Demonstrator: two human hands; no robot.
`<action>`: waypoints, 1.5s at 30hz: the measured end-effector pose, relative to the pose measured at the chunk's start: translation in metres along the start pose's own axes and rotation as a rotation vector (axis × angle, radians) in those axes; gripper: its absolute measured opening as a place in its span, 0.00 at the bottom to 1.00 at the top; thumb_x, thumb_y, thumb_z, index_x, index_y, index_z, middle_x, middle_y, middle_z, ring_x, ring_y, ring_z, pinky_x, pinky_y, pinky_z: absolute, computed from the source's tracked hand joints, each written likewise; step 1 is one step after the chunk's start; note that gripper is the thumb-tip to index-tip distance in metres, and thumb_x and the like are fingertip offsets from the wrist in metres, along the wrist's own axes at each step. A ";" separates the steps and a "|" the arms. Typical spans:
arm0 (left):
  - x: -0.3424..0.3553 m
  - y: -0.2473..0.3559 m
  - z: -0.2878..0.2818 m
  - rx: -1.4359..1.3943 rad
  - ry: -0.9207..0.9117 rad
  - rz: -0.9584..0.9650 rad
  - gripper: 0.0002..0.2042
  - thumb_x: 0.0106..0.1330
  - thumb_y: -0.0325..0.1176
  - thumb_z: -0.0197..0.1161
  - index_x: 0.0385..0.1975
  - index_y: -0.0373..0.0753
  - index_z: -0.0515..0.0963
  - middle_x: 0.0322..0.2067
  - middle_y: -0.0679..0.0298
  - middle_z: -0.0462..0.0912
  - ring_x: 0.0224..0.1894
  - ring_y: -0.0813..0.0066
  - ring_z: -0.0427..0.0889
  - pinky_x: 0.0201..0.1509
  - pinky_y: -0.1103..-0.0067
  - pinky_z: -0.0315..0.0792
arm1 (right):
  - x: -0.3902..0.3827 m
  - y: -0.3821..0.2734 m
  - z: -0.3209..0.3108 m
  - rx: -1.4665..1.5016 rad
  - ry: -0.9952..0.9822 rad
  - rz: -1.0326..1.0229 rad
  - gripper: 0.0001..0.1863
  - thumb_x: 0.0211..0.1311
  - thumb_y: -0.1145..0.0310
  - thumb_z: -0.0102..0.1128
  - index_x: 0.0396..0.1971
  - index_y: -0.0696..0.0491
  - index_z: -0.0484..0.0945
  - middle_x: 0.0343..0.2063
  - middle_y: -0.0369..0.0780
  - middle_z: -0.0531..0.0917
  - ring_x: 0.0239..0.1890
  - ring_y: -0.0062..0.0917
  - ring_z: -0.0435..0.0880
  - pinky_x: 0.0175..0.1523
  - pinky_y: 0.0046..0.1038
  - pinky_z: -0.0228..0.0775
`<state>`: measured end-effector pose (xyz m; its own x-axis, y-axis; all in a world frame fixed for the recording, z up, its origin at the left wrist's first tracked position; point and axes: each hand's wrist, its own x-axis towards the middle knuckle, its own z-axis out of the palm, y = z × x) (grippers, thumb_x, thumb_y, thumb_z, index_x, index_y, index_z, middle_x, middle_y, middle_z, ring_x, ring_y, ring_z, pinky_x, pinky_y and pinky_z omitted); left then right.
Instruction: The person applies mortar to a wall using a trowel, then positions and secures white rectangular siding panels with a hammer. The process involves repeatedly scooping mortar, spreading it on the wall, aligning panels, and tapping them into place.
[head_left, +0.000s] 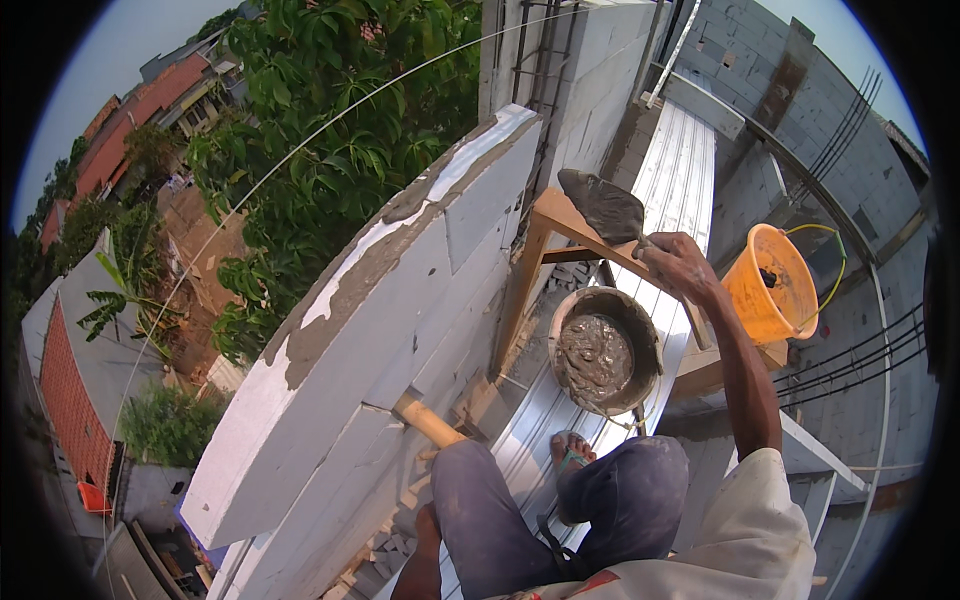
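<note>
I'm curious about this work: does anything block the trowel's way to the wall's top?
Nothing visible does. The right hand holds the trowel apparently above the wooden stand, with open air toward the wall's top.

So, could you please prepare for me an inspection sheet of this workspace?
Surface: ridged metal sheet, brightly lit.
Job's things: trowel; wet mortar in a round bucket; mortar also along the top of the block wall.
Clutter: wooden stand; orange bucket with something dark inside.
Hands: right grips the trowel; left cannot be made out.
Cables: one thin pale line, possibly cable.
Surroundings: leafy tree, red roofs.
</note>
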<state>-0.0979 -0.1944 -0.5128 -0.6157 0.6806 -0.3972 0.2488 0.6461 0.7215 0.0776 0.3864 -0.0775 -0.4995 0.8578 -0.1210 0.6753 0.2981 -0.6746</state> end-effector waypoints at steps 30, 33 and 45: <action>-0.001 0.007 -0.006 -0.211 0.024 -0.171 0.23 0.70 0.46 0.54 0.43 0.29 0.85 0.35 0.42 0.88 0.41 0.46 0.88 0.46 0.59 0.77 | 0.006 -0.154 0.144 -0.795 0.356 -0.993 0.23 0.65 0.75 0.60 0.59 0.67 0.75 0.39 0.45 0.80 0.42 0.34 0.84 0.39 0.33 0.82; -0.001 0.003 -0.007 -0.181 0.026 -0.190 0.23 0.70 0.46 0.54 0.43 0.29 0.85 0.35 0.42 0.88 0.41 0.46 0.88 0.46 0.59 0.77 | -0.028 -0.153 0.174 -0.753 0.303 -1.137 0.30 0.65 0.75 0.60 0.65 0.72 0.69 0.37 0.43 0.77 0.40 0.31 0.81 0.39 0.32 0.79; 0.011 -0.001 0.000 -0.141 -0.004 -0.205 0.22 0.70 0.46 0.55 0.42 0.30 0.85 0.36 0.42 0.88 0.42 0.44 0.88 0.46 0.59 0.77 | -0.085 0.025 0.152 -0.192 0.177 -0.716 0.28 0.60 0.73 0.68 0.61 0.58 0.72 0.40 0.48 0.77 0.40 0.47 0.81 0.45 0.43 0.76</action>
<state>-0.1052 -0.1875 -0.5183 -0.6395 0.5418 -0.5454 0.0119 0.7163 0.6977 0.0549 0.2572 -0.1946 -0.7676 0.4773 0.4277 0.3098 0.8605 -0.4044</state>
